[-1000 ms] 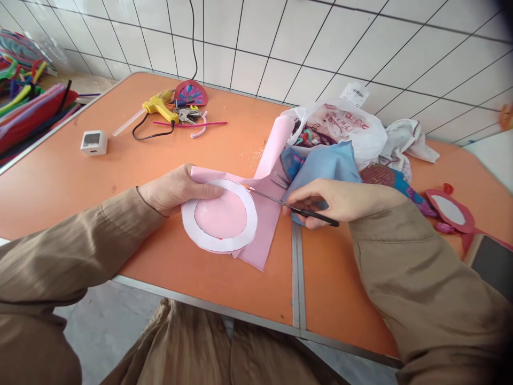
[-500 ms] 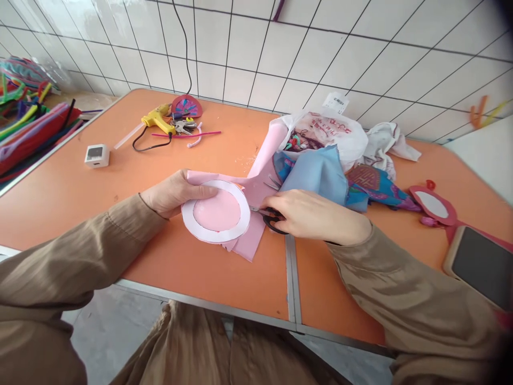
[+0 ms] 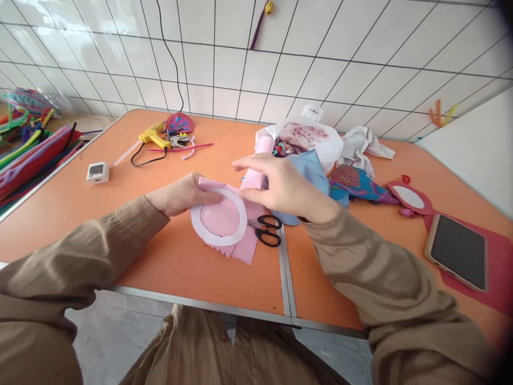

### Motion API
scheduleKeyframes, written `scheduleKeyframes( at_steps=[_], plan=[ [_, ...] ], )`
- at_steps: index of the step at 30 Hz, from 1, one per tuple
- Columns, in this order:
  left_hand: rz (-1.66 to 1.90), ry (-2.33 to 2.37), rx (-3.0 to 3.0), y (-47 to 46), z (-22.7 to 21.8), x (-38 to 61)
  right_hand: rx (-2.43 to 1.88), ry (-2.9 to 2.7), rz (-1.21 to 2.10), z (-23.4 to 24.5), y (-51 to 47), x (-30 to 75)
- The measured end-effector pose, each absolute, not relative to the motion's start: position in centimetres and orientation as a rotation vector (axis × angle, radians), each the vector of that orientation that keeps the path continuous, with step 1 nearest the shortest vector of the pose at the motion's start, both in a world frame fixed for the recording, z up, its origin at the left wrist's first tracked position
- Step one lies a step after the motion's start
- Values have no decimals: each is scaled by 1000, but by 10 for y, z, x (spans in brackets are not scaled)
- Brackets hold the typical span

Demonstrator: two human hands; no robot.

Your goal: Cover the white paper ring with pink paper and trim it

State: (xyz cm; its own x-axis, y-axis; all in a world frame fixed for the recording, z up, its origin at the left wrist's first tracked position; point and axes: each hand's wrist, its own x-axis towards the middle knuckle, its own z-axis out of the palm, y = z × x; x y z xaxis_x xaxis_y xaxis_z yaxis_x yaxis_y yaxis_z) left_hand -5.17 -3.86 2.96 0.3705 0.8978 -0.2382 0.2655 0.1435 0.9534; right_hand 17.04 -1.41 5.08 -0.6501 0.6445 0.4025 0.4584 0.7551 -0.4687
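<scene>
A white paper ring lies on a sheet of pink fabric on the orange table. My left hand grips the ring and the pink fabric together at their left edge. Black-handled scissors lie on the table just right of the ring, with no hand on them. My right hand hovers above the scissors with its fingers stretched out to the left, in front of the rolled end of the pink fabric. The hand is slightly blurred.
A plastic bag, blue cloth and patterned cloth sit behind my right hand. A phone on red felt lies at the right. A yellow glue gun, keys and a white cube are at the back left, pipe cleaners beyond the edge.
My right hand has let go of the scissors, which now lie on the table, and has lifted towards the pink roll. The left hand still holds the ring. The view has tilted up.
</scene>
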Motion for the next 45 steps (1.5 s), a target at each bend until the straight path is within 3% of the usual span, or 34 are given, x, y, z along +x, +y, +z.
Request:
scheduleKeyframes(
  at_steps=[6, 20, 36, 45],
  plan=[
    [473, 1203, 1690, -26, 39, -39, -1049, -2513, 804, 50, -3, 150],
    [394, 1188, 1888, -7, 47, -40, -994, -2304, 915, 43, 6, 153],
    [812, 1023, 1223, -28, 10, -67, -968, -2066, 1050, 35, 24, 171],
    [818, 1111, 1294, -41, 34, -65, -944, -2031, 1073, 33, 26, 169]
  ],
)
